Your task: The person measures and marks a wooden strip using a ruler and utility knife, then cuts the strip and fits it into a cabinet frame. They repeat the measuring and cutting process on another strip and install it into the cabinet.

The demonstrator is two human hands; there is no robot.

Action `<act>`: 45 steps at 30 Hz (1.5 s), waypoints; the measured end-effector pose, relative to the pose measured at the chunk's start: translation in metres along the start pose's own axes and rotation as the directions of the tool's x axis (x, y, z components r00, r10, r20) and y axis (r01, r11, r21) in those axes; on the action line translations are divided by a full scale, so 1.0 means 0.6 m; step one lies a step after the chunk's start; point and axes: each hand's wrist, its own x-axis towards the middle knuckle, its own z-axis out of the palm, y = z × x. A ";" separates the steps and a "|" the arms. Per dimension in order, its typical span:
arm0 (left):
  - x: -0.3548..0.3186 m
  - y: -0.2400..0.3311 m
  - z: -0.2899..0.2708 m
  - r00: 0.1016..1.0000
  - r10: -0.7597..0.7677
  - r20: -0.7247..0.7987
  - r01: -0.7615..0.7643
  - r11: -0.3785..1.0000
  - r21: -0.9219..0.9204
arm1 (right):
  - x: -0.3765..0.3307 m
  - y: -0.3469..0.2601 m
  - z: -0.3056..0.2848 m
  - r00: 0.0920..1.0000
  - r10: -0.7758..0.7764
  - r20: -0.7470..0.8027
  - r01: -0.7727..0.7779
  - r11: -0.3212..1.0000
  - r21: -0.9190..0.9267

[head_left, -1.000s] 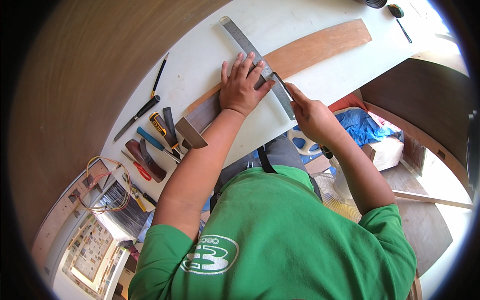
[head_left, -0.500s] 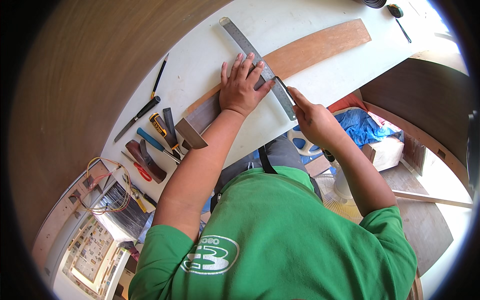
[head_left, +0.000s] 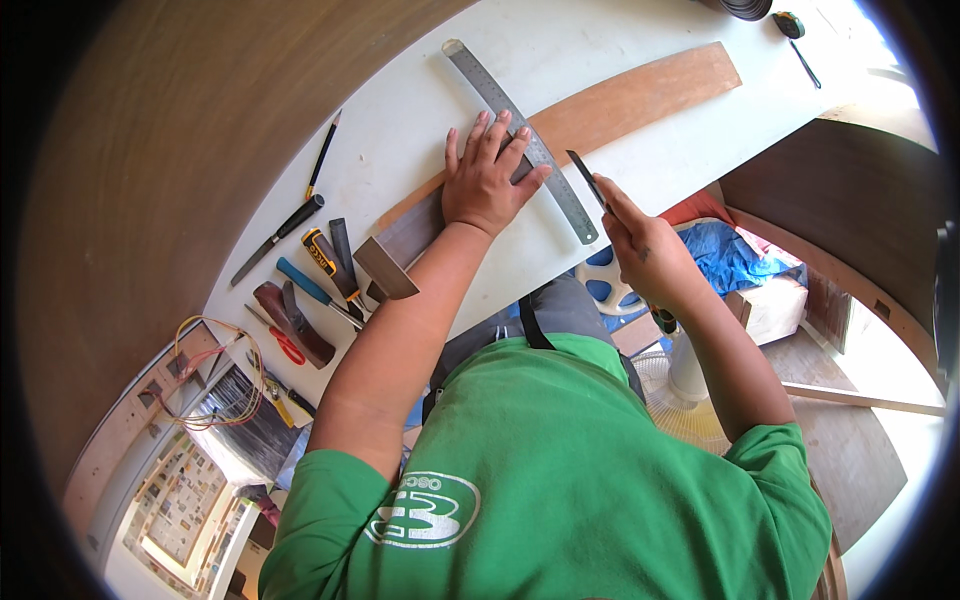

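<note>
- On the white table (head_left: 420,110), left hand (head_left: 487,180) lies flat, pinning ruler (head_left: 520,135) across wood strip (head_left: 640,100); ruler could skid
- right hand (head_left: 645,245) grips what looks like a knife (head_left: 585,178); slip could nick fingers

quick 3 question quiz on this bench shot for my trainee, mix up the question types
1. True or false: the left hand presses flat on the metal ruler.
2. What does the right hand hold? A) a slim dark blade tool B) a hammer C) a paintbrush
3. Fill in: the ruler lies across a long ____ strip on the white table.

Key
1. True.
2. A; its tip sits next to the ruler's near end.
3. Wooden.
</note>
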 end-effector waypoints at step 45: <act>0.002 0.001 -0.005 1.000 -0.018 0.012 0.018 1.000 0.011 | 0.089 -0.024 0.036 0.998 -0.058 0.035 0.063 0.987 -0.148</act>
